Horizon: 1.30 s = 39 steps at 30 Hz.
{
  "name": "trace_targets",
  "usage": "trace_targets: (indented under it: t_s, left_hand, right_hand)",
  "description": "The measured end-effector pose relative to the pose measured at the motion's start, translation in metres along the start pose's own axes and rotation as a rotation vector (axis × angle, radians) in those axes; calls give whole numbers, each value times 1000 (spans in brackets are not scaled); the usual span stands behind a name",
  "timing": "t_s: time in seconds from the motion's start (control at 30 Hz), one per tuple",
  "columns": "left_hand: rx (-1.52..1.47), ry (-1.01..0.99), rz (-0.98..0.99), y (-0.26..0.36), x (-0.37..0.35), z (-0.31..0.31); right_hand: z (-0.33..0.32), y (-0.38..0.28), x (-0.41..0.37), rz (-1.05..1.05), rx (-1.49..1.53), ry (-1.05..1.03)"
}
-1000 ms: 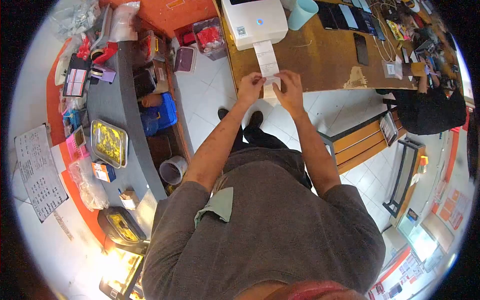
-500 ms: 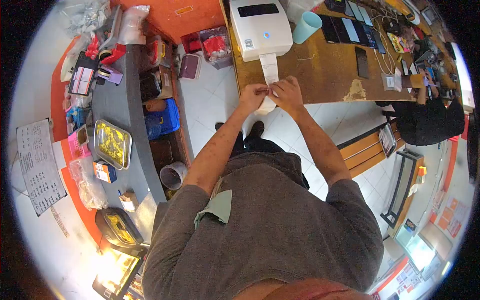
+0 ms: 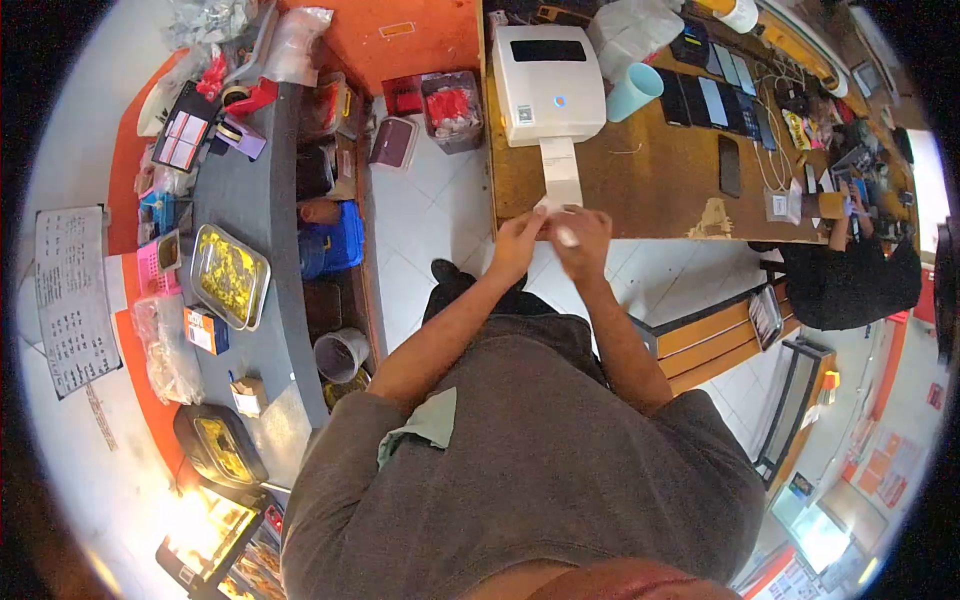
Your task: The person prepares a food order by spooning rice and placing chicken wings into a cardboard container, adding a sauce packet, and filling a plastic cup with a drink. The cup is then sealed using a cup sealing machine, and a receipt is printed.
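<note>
A white label printer [image 3: 550, 85] with a small blue light stands on the wooden table [image 3: 650, 190]. From its front slot a strip of white labels [image 3: 561, 172] runs down to the table's front edge. My left hand [image 3: 516, 243] is closed on the strip's lower end, fingertips pinched together. Beside it, almost touching, my right hand [image 3: 582, 240] has curled fingers with a small white piece, blurred, at the fingertips. A turquoise cup [image 3: 635, 92] stands right of the printer.
Phones [image 3: 729, 165] and cables lie on the table's right part, where another person [image 3: 850, 270] sits. A wooden bench [image 3: 710, 340] stands at the right. At left is a grey counter [image 3: 235, 190] with a tray of yellow pieces [image 3: 230, 277]. Bins [image 3: 451, 110] stand on the floor.
The view has shifted, so the printer and table appear further right and lower. The paper that hung below my hands no longer shows there; a small white piece now shows at my right fingers.
</note>
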State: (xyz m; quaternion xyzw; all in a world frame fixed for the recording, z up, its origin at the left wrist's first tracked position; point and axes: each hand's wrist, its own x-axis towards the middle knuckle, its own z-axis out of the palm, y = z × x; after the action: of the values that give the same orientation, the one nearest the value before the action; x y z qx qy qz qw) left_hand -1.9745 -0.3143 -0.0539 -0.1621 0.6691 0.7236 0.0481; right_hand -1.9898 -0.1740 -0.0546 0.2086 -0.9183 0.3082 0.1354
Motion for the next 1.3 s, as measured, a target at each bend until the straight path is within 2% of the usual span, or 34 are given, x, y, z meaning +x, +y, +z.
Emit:
trace_targets:
  t_s: [0.03,0.1,0.13,0.2,0.23,0.27,0.3,0.33,0.37,0.43,0.47,0.53,0.57,0.63,0.67,0.7,0.73,0.8,0.83,0.93,0.97,1.03,1.07,1.13,1.2,1.3]
  left_hand:
    - [-3,7,-2,-8,-1,-9]
    - [-176,-137,-146,-30,-1,-35]
    - [-182,-120,-141,-21,-7,-42]
    - [-294,-33,-116,4,-24,-61]
    - [-110,-49,-147,-1,-30,-80]
    - [33,-68,-42,-5,-41,-94]
    - [132,-108,-184,-9,-47,-109]
    - [146,-111,-13,-29,-51,-122]
    - [13,-78,72,-24,-63,-128]
    - [-360,-88,-90,-13,-88,-153]
    - [-369,-5,-117,-18,-101,-168]
    - [-242,230,-31,-26,-128,-210]
    - [-244,278,-19,-29,-141,-238]
    - [308,782,90,-34,-181,-307]
    - [602,977,183,-46,-201,-349]
    - [739,1096,176,-45,-227,-387]
    - [789,1208,122,-47,-254,-421]
    - [865,1338,-104,-56,-303,-484]
    - [930,1391,-222,-60,-323,-508]
    - [893,1258,-322,-89,-366,-565]
    - [877,1271,-327,-96,-370,-577]
    - [851,1089,-291,-112,-375,-593]
    - [843,1096,-292,-118,-375,-597]
    - [718,1225,-156,-127,-368,-592]
    - [690,1310,-130,-131,-359,-583]
    - [610,1518,-103,-130,-349,-570]
  right_hand:
    - [-3,-12,0,-4,3,-6]
    - [-5,-33,2,-203,21,-27]
    - [-5,-42,3,-218,29,-34]
    - [-2,-62,9,0,217,61]
    - [3,-73,18,128,366,123]
    - [21,-72,19,197,519,109]
    - [53,-51,7,470,778,-201]
    - [45,-62,21,439,923,-377]
    - [54,-66,23,64,749,-204]
    - [45,-98,45,235,857,-250]
    - [50,-109,55,357,899,-295]
    - [54,-167,78,411,1086,-169]
    - [74,-182,81,388,1108,-209]
    - [107,-215,86,449,1090,-405]
    - [121,-239,82,429,1092,-435]
    - [138,-268,76,387,1075,-556]
    - [156,-299,69,342,1054,-673]
    - [209,-362,42,384,1058,-815]
    - [234,-397,27,290,1039,-858]
    - [276,-511,-16,-54,882,-986]
    - [300,-537,-33,-96,864,-988]
    - [345,-574,-71,-163,801,-985]
    - [361,-589,-85,-193,759,-976]
    - [390,-604,-114,-211,654,-953]
    - [400,-612,-127,-237,544,-930]
    - [393,-613,-136,-420,460,-752]
